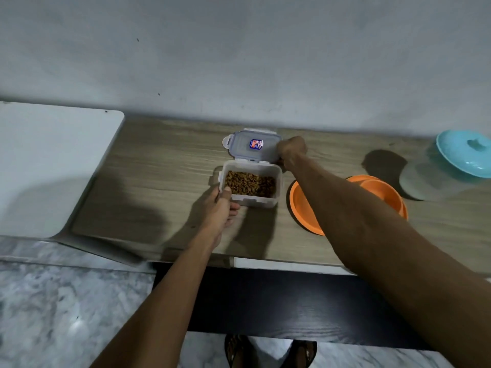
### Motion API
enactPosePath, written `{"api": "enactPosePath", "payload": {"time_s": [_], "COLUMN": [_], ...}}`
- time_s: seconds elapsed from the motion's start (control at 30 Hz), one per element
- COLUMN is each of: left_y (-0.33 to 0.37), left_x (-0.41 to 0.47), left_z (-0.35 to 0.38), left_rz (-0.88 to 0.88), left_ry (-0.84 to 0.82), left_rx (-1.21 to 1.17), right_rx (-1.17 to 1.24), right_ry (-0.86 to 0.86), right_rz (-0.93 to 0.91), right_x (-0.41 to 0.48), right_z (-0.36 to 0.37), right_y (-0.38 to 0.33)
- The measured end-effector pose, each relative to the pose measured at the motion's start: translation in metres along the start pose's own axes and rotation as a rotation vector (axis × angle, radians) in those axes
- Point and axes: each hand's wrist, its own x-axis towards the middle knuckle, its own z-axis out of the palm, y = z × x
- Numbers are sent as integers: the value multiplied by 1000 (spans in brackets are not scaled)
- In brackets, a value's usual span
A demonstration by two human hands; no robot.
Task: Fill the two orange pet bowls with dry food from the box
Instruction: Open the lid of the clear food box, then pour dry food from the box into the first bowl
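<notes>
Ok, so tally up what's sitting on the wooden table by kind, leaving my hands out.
Orange bowls: 2
Food box: 1
Box lid: 1
Teal-lidded container: 1
Total: 5

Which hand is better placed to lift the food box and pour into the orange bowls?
Probably left: the left hand grips the box at its near-left corner; the right hand holds the lid.
</notes>
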Motion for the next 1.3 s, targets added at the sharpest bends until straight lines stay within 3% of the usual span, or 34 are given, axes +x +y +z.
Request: {"api": "enactPosePath", "payload": {"time_s": [0.23,0.5,0.77,0.93,1.03,1.13,1.3], "left_y": [6,13,10,14,19,25,16], "left_x": [-9,-21,-17,-24,-36,-51,-64], "left_z": [1,-1,0,8,29,57,106], "left_rz": [-13,-9,-96,-86,-13,151,461], "left_ry": [15,25,-50,-76,8,75,-110], "left_rx": [-17,-31,-11,-10,112,386,815], "right_rx": [-255,-385,-111,-40,13,49,-34], "right_ry": [-12,-322,-476,-419,-356,-287,-97], "right_rz": [-139,-136,-24,-41,-64,-83,-143], "right_x": [-39,-88,-108,-114,-112,-110,-108], "right_z": [-19,-44,-65,-116,-158,-196,-251], "right_y": [1,23,12,-2,-3,2,25]}}
